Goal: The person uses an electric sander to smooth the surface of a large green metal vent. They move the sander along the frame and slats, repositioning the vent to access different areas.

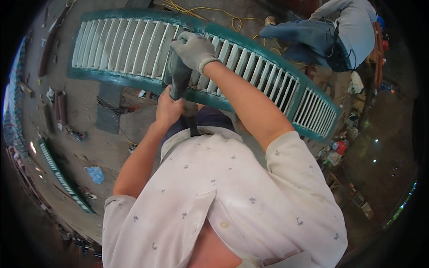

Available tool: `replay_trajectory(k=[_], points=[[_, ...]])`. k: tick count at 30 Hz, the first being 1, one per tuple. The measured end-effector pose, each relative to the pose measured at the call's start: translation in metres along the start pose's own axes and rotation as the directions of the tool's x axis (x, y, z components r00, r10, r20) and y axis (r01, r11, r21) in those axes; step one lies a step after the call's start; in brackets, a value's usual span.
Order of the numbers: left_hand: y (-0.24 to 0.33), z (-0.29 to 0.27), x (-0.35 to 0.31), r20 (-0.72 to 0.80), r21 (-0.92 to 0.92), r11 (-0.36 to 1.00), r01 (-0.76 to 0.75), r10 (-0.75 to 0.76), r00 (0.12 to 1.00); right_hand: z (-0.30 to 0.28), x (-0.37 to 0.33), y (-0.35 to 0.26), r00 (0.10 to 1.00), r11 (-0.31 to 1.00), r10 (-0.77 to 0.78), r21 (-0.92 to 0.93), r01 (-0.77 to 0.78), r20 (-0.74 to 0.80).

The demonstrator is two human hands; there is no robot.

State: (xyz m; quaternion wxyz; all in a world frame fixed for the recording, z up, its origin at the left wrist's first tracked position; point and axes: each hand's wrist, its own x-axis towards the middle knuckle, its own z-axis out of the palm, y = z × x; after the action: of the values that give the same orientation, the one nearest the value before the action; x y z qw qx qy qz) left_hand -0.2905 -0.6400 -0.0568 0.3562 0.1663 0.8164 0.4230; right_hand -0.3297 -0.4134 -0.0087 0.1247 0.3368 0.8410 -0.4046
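Note:
A long panel with a green frame and white slats (250, 38) stretches across in front of me. Over its middle is a dark grey handheld power tool (178, 73); its working end is hidden, so its exact kind is unclear. My right hand (194, 50), in a pale work glove, is closed around the tool's far part, above the slats. Bare and nearer my body, my left hand (170, 109) grips the tool's near end. Whether the tool touches the panel does not show.
Another person (339, 35) crouches at the far right, close to the panel. A yellow cord (237, 20) loops over the ground behind it. To the left lie a second green slatted panel (62, 174), a blue plastic bag (94, 174) and dark wire (111, 106).

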Motion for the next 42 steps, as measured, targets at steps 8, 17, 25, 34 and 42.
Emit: replay_trajectory(k=[8,17,25,34,42], points=[[0.028,-0.004,0.064,0.08,0.024,0.999,0.03,-0.032,0.996,-0.039,0.043,0.005,0.998,1.0,-0.016,0.011,0.017,-0.06],[0.016,0.003,0.081,0.051,-0.003,0.999,0.034,-0.034,0.998,-0.028,0.061,0.016,0.983,0.999,-0.03,0.036,0.037,-0.182],[0.014,-0.013,0.011,0.108,0.083,0.988,0.13,-0.138,0.984,-0.003,-0.007,0.011,0.997,0.996,0.001,0.089,0.005,-0.073],[0.021,-0.01,0.03,0.046,0.092,0.995,-0.042,0.038,0.998,-0.02,0.018,0.005,0.997,1.0,-0.015,-0.008,0.015,-0.07],[0.035,-0.002,0.101,0.109,0.03,0.999,0.019,-0.023,0.994,-0.047,0.075,0.014,0.976,1.0,-0.03,-0.009,0.029,-0.217]])
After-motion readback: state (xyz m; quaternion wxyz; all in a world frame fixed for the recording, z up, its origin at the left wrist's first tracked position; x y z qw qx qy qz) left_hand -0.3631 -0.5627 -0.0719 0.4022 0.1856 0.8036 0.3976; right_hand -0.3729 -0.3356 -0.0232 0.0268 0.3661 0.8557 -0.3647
